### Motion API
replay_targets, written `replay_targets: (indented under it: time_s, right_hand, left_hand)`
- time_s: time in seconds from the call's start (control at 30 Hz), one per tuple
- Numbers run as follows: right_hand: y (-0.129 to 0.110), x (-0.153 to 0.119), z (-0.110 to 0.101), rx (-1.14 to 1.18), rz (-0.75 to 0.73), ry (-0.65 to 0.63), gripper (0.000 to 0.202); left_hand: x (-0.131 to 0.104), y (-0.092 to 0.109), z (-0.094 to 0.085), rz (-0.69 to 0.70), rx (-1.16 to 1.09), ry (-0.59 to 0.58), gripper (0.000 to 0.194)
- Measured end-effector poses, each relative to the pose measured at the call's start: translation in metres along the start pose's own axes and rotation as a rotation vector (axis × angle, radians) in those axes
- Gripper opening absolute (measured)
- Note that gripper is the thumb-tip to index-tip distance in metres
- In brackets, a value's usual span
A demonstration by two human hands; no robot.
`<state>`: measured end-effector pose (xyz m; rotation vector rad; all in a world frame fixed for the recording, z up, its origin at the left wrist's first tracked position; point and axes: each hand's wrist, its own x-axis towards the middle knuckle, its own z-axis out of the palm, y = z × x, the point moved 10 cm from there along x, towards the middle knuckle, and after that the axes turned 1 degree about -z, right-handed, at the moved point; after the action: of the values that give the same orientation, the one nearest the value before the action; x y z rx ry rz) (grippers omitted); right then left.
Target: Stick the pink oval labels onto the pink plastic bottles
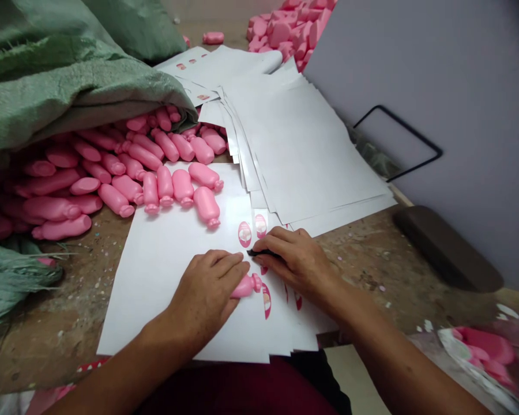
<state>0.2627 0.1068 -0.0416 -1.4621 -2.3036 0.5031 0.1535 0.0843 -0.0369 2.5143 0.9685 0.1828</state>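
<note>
My left hand (211, 282) is closed around a small pink bottle (244, 286), which lies on its side with its ribbed neck pointing right. In my right hand (296, 256), thumb and fingers pinch a thin black tool (263, 252); most of it is hidden, so I cannot tell its kind. Its tip meets the sheet beside an oval pink-and-white sticker (244, 234). More such stickers, including one lower down (266, 301), lie around and partly beneath my right hand. White sheets (155, 282) lie under both hands. Several pink bottles (206, 206) rest on them, above my left hand.
A green woven sack (78, 86) at the left spills many pink bottles (142, 155). Stacked white sheets (303, 144) lie at the back centre. More pink pieces (285, 29) are heaped behind. A grey panel (436, 75) with a dark block (447, 248) stands right.
</note>
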Motion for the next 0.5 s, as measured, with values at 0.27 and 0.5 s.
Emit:
replay_targets:
  time_s: [0.27,0.5]
  right_hand:
    - [0.0003,0.0055,0.0042,-0.006,0.026,-0.025,0.010]
    - [0.0066,0.0042,0.0068,0.053,0.077,0.005,0.025]
  left_hand:
    - [-0.0003,0.0007,-0.0008,0.009,-0.022,0.021,0.036]
    - [-0.0003,-0.0018,0.0014,-0.031,-0.063,-0.020,0.037]
